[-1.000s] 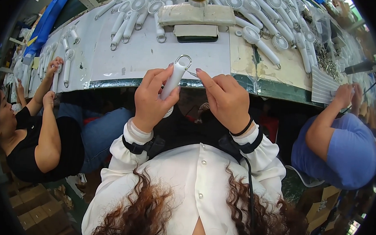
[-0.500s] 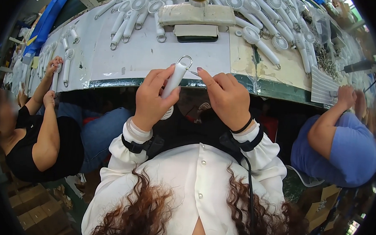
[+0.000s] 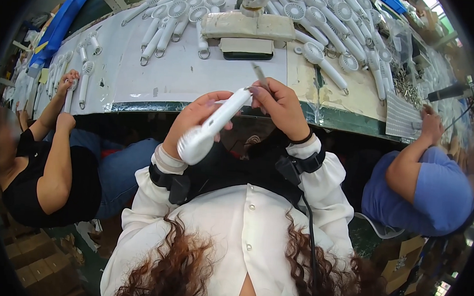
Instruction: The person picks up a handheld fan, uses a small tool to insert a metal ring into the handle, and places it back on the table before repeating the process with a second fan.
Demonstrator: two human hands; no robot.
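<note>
My left hand [image 3: 189, 119] is closed around a white handheld fan [image 3: 220, 118]. The fan is tilted, its rounded head low at the left and its handle end up at the right. Between the fingers of my right hand [image 3: 284, 108] is a slim grey metal tool [image 3: 260, 73], with its flat end sticking up; I cannot make out its exact kind. The right fingertips are at the fan's handle end and hide the tool's other end. No ring shows on that handle end now.
Many white handheld fans [image 3: 338, 40] lie piled across the back of the table [image 3: 143, 88]. A padded stand [image 3: 249, 26] rises at the back middle. Metal rings [image 3: 406, 85] are heaped at the right. One person [image 3: 51, 174] works at my left, another [image 3: 419, 186] at my right.
The fan has turned over, its head now swung up into view at the lower left. The tool's flat end has come into view above my right hand, which has moved closer to the fan.
</note>
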